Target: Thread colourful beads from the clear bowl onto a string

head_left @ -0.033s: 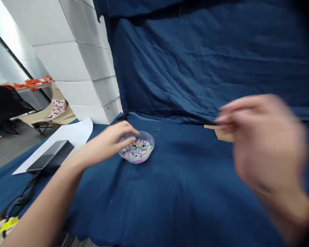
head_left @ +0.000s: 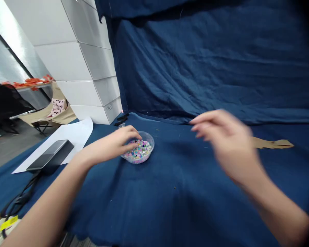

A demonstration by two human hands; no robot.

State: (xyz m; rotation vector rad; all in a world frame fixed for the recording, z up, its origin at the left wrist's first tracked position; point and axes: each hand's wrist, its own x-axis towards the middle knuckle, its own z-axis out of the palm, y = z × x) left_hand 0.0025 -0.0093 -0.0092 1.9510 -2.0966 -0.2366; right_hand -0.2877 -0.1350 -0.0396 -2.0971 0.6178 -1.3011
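Observation:
A clear round plastic bowl [head_left: 150, 141] full of small multicoloured beads [head_left: 141, 150] stands on the blue cloth. My left hand [head_left: 119, 141] reaches in from the bowl's left side. Its curved fingers are over the beads, thumb and forefinger apart, and I see nothing held between them. To the right of the bowl, my right hand [head_left: 229, 144] hovers above the cloth, slightly blurred. Its fingertips are drawn together in a pinch pointing left towards the bowl. Whatever is between them, if anything, is too small to make out.
White boxes [head_left: 79, 61] are stacked at the back left. A white sheet [head_left: 79, 132] lies under a dark device [head_left: 51, 156] with a cable. A torn brown cardboard strip [head_left: 273, 143] lies behind my right hand. Blue cloth [head_left: 208, 68] hangs at the back.
My right hand has moved left and farther from me, closer to the bowl, uncovering more of the cardboard strip. My left hand has shifted slightly right over the beads.

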